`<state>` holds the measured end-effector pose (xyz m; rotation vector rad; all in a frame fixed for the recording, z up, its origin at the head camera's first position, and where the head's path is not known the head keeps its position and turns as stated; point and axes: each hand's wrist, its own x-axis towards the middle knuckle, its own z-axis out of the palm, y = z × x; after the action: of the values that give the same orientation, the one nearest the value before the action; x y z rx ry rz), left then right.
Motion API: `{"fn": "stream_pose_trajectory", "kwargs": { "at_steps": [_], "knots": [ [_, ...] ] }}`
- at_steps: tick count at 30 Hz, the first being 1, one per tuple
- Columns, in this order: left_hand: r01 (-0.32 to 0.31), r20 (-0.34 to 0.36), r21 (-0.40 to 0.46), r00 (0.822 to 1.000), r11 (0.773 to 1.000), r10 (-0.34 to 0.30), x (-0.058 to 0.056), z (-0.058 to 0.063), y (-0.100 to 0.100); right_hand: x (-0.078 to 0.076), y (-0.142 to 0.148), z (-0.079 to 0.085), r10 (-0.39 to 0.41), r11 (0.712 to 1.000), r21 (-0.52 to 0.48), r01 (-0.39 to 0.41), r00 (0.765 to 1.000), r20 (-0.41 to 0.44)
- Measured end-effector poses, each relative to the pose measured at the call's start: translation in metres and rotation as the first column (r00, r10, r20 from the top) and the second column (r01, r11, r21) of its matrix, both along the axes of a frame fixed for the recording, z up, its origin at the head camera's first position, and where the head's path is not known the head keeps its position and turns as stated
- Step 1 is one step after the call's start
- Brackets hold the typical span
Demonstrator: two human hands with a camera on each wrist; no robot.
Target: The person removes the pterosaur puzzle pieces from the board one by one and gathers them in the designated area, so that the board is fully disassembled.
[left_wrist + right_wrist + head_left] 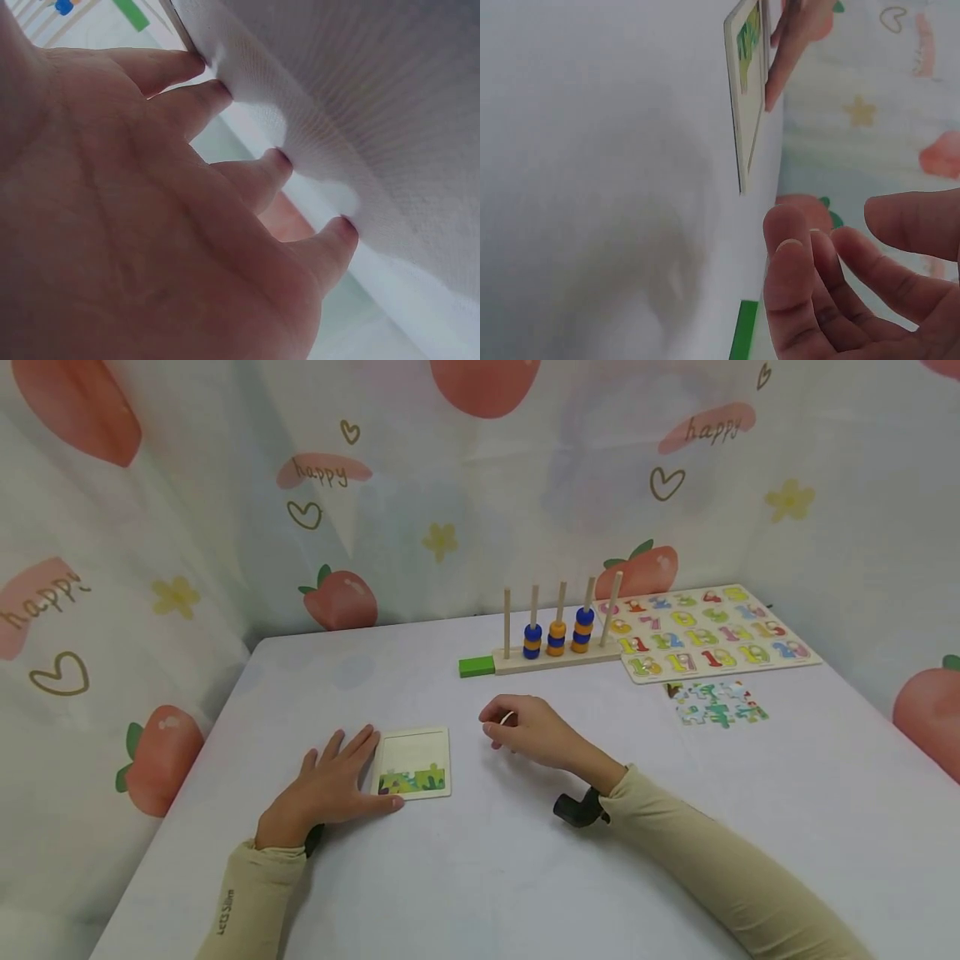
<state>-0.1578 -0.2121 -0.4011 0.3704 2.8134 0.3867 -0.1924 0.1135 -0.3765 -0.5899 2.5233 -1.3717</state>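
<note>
A small square puzzle tray (412, 749) lies flat near the middle of the table, with joined green puzzle pieces (416, 779) along its near side. My left hand (330, 789) rests spread at the tray's left edge, its thumb along the near left corner. In the left wrist view its fingertips (279, 161) touch the white tablecloth. To the right of the tray, my right hand (534, 729) hovers over the table, fingers loosely curled. The right wrist view shows the thumb apart from the fingers and nothing between them. Loose puzzle pieces (720, 714) lie farther right.
Behind the right hand stands a wooden peg counter (555, 662) with blue and orange rings and a green end (477, 667). A number puzzle board (660, 670) lies at the back right. Patterned cloth (420, 468) hangs behind the table and along both sides.
</note>
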Motion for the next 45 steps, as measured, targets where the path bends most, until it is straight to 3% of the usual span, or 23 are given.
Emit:
{"fn": "stream_pose_trajectory", "kwargs": {
  "at_steps": [11,21,29,37,45],
  "knots": [
    [-0.002,0.003,-0.039,1.0,0.999,0.003,-0.003,-0.001,0.002,0.008,-0.052,-0.004,0.139,0.989,-0.055,-0.137,0.99,0.023],
    [0.013,-0.008,-0.014,1.0,1.0,-0.013,-0.004,0.001,0.002,0.008,-0.084,-0.008,0.228,0.973,-0.03,-0.23,0.973,-0.044],
    [0.016,-0.01,-0.022,1.0,1.0,-0.016,-0.004,0.002,0.001,0.005,-0.106,-0.008,0.293,0.956,-0.019,-0.294,0.956,-0.027],
    [0.017,-0.016,-0.003,1.0,1.0,-0.017,-0.003,0.001,-0.002,-0.005,-0.123,-0.007,0.337,0.929,0.186,-0.319,0.939,-0.071],
    [0.014,-0.015,0.014,1.0,1.0,-0.014,-0.003,-0.001,-0.005,-0.008,-0.14,0.0,0.337,0.893,0.323,-0.314,0.941,-0.016]
  ]
}}
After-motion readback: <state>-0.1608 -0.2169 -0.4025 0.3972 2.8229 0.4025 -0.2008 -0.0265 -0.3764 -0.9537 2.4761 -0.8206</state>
